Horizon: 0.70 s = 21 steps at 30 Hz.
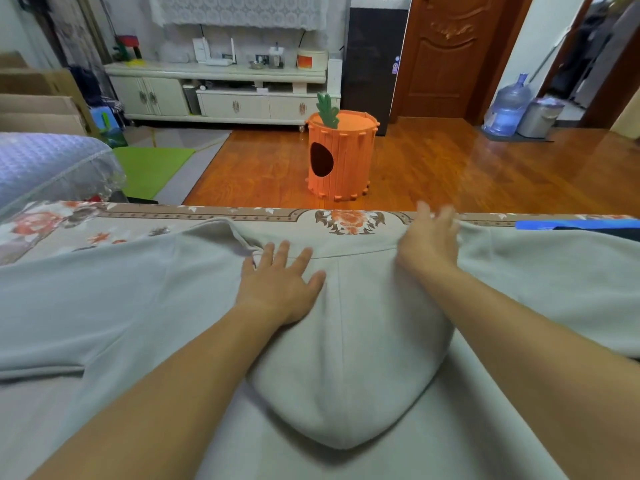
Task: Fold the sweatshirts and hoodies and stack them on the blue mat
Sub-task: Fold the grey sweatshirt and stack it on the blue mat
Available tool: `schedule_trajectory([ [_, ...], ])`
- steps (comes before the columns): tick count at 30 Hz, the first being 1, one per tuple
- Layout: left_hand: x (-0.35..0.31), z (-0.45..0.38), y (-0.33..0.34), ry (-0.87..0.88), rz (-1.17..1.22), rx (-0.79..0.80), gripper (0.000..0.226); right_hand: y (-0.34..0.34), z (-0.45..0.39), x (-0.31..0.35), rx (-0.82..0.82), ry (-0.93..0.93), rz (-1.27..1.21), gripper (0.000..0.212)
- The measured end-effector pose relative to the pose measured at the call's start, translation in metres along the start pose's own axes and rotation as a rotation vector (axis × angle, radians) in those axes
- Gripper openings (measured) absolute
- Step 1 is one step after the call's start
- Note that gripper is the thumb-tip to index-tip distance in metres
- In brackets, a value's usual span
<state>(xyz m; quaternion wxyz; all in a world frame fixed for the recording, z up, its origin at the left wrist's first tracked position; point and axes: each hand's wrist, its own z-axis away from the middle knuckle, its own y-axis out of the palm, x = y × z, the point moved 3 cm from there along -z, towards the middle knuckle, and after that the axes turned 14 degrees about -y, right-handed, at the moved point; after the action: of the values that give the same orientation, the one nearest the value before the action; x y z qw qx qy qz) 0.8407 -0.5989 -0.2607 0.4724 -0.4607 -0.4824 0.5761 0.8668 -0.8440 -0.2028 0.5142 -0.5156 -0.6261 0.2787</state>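
A pale grey hoodie (104, 306) lies spread flat across the near part of the bed, its hood (349, 358) folded down over the back so that the hood's point aims toward the camera. On the hood's upper left part rests the left hand (277, 289), palm down, its fingers (282, 252) straight and spread on the cloth, holding nothing. At the hood's upper right corner, by the neckline, the right hand (429, 240) lies on the fabric with its fingers (445, 216) extended and loosely together; they are blurred, and they seem to press the cloth without gripping it. Both bare forearms reach in from the bottom edge on either side of the hood. Beyond the hood, the floral bedspread (114, 223) shows along the bed's far edge. Right of the hood, at the frame's edge, a strip of the blue mat (571, 224) shows past the hoodie's right sleeve, with something dark lying on it that cannot be made out. Past the hood on the wooden floor (467, 168) stands an orange carrot-shaped pet house (341, 157), and farther back a white TV cabinet (221, 91) lines the wall. Far right of the hood stand a water jug (507, 109) and a metal bin (538, 117) just beside it.
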Motion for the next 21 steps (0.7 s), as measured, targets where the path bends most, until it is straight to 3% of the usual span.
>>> schedule_trajectory([
  [2, -0.003, 0.000, -0.003, -0.014, 0.005, -0.005, 0.072, -0.009, 0.027, 0.041, -0.121, -0.338, 0.149, 0.057],
  [4, -0.003, 0.002, -0.002, -0.019, 0.017, -0.072, 0.070, 0.007, 0.057, 0.052, 0.048, -0.516, 0.216, 0.056],
  [6, 0.002, 0.005, -0.007, -0.013, 0.117, -0.196, 0.068, 0.028, 0.076, 0.029, 0.322, -0.400, 0.227, 0.066],
  [10, 0.000, 0.030, -0.026, 0.217, 0.197, -0.519, 0.050, 0.035, 0.075, 0.007, 0.320, -0.358, 0.189, 0.066],
  [12, -0.011, 0.061, -0.020, 0.298, 0.192, -0.399, 0.056, 0.031, 0.075, 0.010, 0.218, -0.421, 0.162, 0.055],
  [16, -0.014, 0.117, 0.013, 0.242, 0.038, -0.014, 0.062, 0.026, 0.079, 0.003, 0.072, -0.448, 0.040, 0.041],
  [21, -0.013, 0.122, 0.015, 0.205, -0.019, 0.028, 0.065, -0.018, 0.108, 0.047, -0.112, -0.539, -0.227, 0.040],
])
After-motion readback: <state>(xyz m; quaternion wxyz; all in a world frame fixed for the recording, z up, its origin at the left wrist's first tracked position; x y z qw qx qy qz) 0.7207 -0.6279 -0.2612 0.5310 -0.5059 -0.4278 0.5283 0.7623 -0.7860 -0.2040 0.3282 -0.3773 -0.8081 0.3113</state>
